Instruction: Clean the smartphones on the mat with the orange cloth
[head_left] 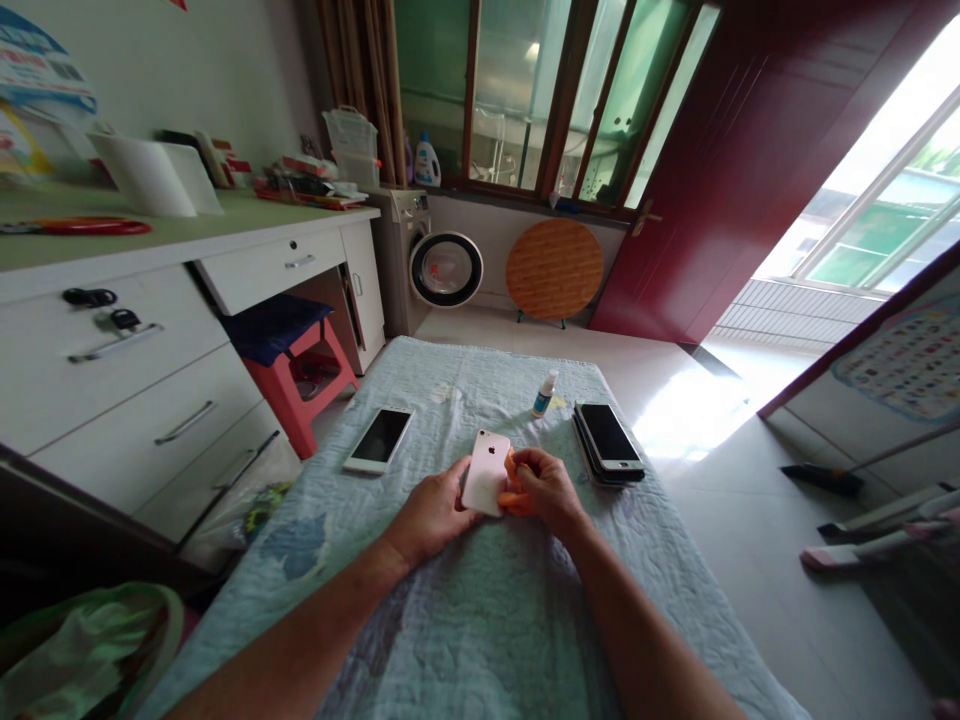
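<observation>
The pink phone (pixel 484 483), a smooth, round-cornered slab, is held back-up over the quilted cover (pixel 480 630), its edge grasped by the left hand (pixel 435 512). Against its opposite edge an orange cloth (pixel 516 503), apparently soft, is pinched by the right hand (pixel 553 490); light, steady pressure is called for. Beyond, a slim bottle (pixel 544 396) is stood between a white phone (pixel 381 438) and stacked phones (pixel 610 438).

We've got one pink phone (pixel 486 478) in the middle, one white phone (pixel 380 440) at left, and one phone stack (pixel 609 440) at right, at least two deep! Plus one small bottle (pixel 544 396), one orange cloth (pixel 517 502) and, far left, one stool (pixel 300 385)!
</observation>
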